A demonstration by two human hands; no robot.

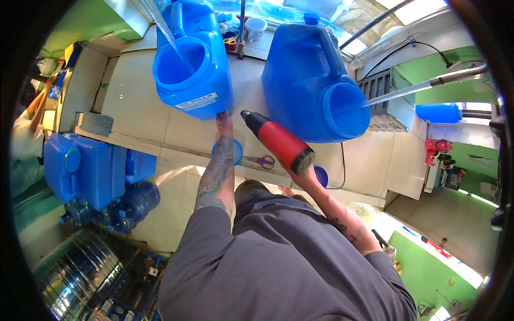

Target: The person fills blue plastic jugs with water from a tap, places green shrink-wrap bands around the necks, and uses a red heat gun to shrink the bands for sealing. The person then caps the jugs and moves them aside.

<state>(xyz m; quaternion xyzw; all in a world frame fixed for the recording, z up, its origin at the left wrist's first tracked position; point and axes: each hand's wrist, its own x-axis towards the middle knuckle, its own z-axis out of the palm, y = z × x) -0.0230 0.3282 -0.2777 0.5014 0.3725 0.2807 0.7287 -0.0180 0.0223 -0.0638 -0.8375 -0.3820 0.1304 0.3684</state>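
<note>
My right hand grips a red and black heat gun, its handle hidden below the body. The gun's metal nozzle points up and left, near my left hand. My left hand is at the lower front of a blue plastic jug that bears a printed label; its fingers are partly hidden and look blurred. A clear tube enters that jug's wide mouth. To the right stands a second blue jug, uncapped at its wide mouth, with another clear tube entering it.
Purple-handled scissors lie on the tiled counter between two blue lids, the left lid and right lid. A black cord runs along the right. More blue jugs stand at left. A white mug sits behind.
</note>
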